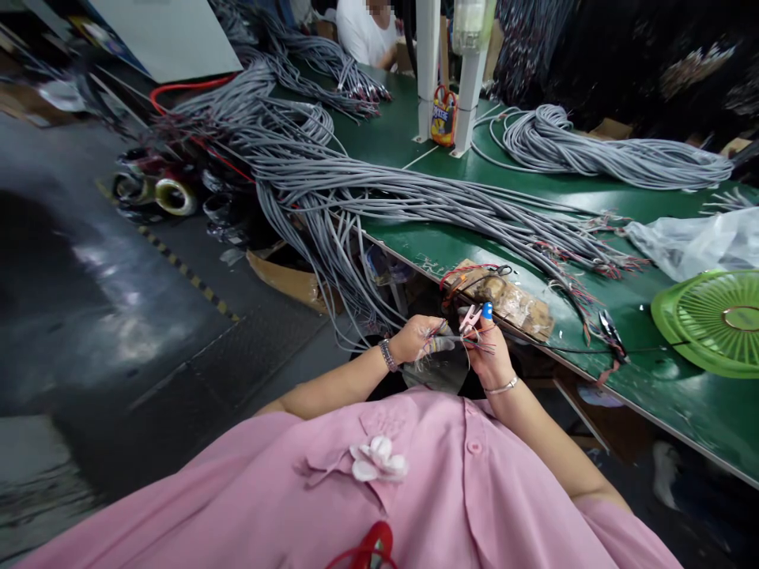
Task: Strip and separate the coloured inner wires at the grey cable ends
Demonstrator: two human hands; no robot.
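In front of my chest, my left hand point(418, 340) is closed around a grey cable point(451, 339) near its stripped end. Pale coverings show on some of its fingertips. Thin coloured wires point(485, 346) fan out of the cable toward my right hand point(493, 357). That hand is closed too, with a blue cover point(487, 310) on the thumb. A small pink-handled tool point(470, 319) sits in its grasp; its exact kind is too small to tell. Just beyond the hands, a taped cardboard block point(504, 299) lies at the table edge.
Long grey cable bundles point(379, 180) cross the green table point(643, 395) and hang over its near edge. A coiled bundle point(593, 150) lies behind. At right are a green fan point(735, 316), a plastic bag point(705, 241) and dark-handled pliers point(612, 332). A person point(366, 35) is across the table.
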